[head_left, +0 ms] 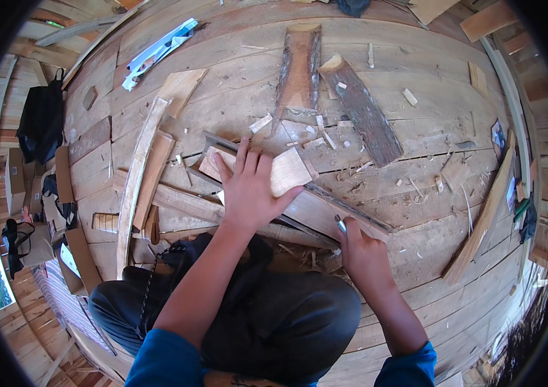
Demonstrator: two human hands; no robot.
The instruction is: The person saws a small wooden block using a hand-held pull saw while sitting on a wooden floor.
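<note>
Head view, cardboard boxes (83, 259), left hand (250, 192) on block (294, 171)

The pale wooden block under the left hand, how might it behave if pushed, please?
The pale wooden block looks like solid wood, so it should stay stiff. Its flat top and squared edges suggest sliding rather than rolling. Since the left hand spans much of it, it is probably light enough to lift easily.

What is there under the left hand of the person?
Under the left hand is a pale wooden block; its right end shows. The part directly beneath the hand is covered and cannot be seen.
</note>
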